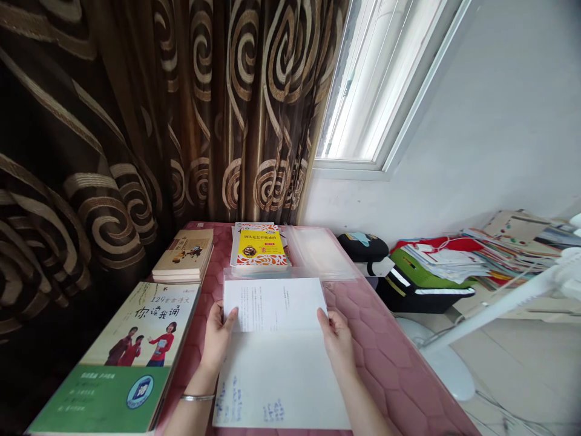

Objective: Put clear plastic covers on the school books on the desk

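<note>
A white booklet (pixel 284 375) lies in front of me near the table's front edge, with printed text on its upper part and blue handwriting near the bottom. Clear plastic film (pixel 272 272) shows past its top edge. My left hand (pixel 220 327), with a silver bangle at the wrist, grips the booklet's left side, thumb on top. On the opposite side my right hand (pixel 338 339) holds the edge the same way. The fingers under the booklet are partly hidden.
Large books (pixel 118 351) are stacked at left, with smaller tan books (pixel 184 254) behind. A yellow-covered book (pixel 261 247) tops another pile. Clear plastic covers (pixel 322 251) lie at back right. A white lamp stand (pixel 494 309) rises beside the pink-covered table (pixel 376 363).
</note>
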Action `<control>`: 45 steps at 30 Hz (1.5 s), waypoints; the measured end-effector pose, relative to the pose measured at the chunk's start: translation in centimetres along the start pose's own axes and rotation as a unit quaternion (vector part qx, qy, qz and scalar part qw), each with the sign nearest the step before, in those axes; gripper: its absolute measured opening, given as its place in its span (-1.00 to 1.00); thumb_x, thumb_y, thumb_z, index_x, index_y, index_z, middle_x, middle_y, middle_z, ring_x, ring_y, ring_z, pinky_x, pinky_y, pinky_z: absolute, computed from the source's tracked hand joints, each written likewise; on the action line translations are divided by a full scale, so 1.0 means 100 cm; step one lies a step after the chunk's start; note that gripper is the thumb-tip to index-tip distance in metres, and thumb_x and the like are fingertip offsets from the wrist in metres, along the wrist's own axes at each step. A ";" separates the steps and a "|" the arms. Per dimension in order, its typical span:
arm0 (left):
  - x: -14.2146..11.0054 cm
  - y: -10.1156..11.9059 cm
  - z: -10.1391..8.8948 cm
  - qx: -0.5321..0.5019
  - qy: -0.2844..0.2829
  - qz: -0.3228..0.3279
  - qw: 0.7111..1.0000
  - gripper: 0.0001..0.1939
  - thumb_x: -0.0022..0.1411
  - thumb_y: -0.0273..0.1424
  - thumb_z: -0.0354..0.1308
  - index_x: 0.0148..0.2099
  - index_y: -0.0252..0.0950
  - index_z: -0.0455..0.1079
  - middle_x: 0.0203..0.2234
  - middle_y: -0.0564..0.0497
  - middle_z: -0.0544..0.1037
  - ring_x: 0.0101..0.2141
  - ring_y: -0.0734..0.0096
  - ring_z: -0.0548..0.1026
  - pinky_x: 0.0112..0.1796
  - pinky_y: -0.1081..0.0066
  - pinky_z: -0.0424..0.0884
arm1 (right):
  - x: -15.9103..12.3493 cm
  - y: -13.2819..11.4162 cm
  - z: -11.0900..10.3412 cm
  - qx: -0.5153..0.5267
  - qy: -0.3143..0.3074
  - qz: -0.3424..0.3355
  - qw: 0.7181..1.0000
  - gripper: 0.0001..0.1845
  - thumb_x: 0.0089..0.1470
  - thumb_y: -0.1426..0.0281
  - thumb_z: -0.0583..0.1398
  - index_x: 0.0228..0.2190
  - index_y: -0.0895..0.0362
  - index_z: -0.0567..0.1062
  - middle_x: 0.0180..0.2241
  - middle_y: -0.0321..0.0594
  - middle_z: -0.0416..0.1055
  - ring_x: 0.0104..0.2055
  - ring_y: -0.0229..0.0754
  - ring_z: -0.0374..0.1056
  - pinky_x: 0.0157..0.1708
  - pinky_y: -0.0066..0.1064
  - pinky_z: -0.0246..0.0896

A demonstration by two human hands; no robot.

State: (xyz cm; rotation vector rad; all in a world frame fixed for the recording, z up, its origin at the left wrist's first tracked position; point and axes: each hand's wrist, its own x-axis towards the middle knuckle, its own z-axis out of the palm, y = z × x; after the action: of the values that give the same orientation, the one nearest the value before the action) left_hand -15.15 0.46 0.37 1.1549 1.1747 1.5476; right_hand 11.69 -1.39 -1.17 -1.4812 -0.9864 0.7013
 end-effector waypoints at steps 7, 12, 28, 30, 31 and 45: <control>-0.001 0.005 0.002 0.014 0.007 0.010 1.000 -0.64 0.09 -0.09 0.26 -0.22 -0.24 0.35 -0.30 -0.04 0.58 -0.23 0.26 0.50 -0.14 0.30 0.39 | -0.001 0.001 -0.002 0.019 0.006 0.017 1.000 -0.47 -0.09 -0.16 0.20 -0.53 0.07 0.35 -0.60 -0.35 0.30 -0.53 -0.22 0.19 -0.55 -0.44 0.11; -0.002 0.007 0.000 0.011 -0.003 0.012 1.000 -0.63 0.07 -0.10 0.27 -0.20 -0.24 0.34 -0.29 -0.04 0.57 -0.22 0.24 0.50 -0.15 0.29 0.39 | 0.001 -0.002 0.000 0.000 0.018 -0.011 1.000 -0.43 -0.09 -0.19 0.18 -0.55 0.08 0.37 -0.58 -0.30 0.34 -0.52 -0.19 0.23 -0.54 -0.42 0.12; -0.002 0.005 0.000 0.003 0.003 0.000 1.000 -0.65 0.05 -0.11 0.27 -0.23 -0.23 0.36 -0.31 -0.02 0.56 -0.23 0.25 0.49 -0.15 0.32 0.38 | 0.002 0.003 0.000 -0.040 0.024 -0.032 0.998 -0.42 -0.05 -0.21 0.13 -0.58 0.06 0.31 -0.62 -0.35 0.27 -0.54 -0.22 0.18 -0.55 -0.43 0.09; -0.002 0.003 -0.001 -0.005 -0.004 0.000 1.000 -0.67 0.05 -0.15 0.27 -0.22 -0.23 0.36 -0.30 -0.02 0.55 -0.22 0.25 0.49 -0.15 0.32 0.38 | 0.002 0.003 0.000 -0.034 0.021 -0.031 0.999 -0.43 -0.04 -0.19 0.14 -0.58 0.07 0.31 -0.63 -0.36 0.25 -0.55 -0.23 0.17 -0.56 -0.44 0.08; -0.002 0.002 -0.002 -0.007 -0.006 0.000 1.000 -0.68 0.06 -0.16 0.27 -0.21 -0.23 0.35 -0.30 -0.02 0.55 -0.21 0.25 0.49 -0.14 0.32 0.37 | 0.001 0.003 0.000 -0.025 0.019 -0.027 0.999 -0.44 -0.04 -0.18 0.15 -0.57 0.07 0.32 -0.63 -0.36 0.25 -0.55 -0.23 0.17 -0.56 -0.44 0.08; -0.002 0.002 -0.001 0.009 -0.002 -0.002 1.000 -0.61 0.06 -0.09 0.27 -0.17 -0.23 0.35 -0.25 -0.04 0.55 -0.17 0.24 0.49 -0.11 0.31 0.37 | 0.002 0.001 -0.001 -0.008 0.032 -0.020 0.999 -0.41 -0.11 -0.22 0.17 -0.54 0.08 0.39 -0.61 -0.32 0.32 -0.54 -0.19 0.22 -0.54 -0.41 0.13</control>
State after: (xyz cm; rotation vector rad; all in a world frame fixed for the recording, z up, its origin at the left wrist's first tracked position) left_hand -15.18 0.17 0.51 1.1664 1.1901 1.5341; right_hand 11.88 -1.24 -1.19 -1.4848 -0.9718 0.6148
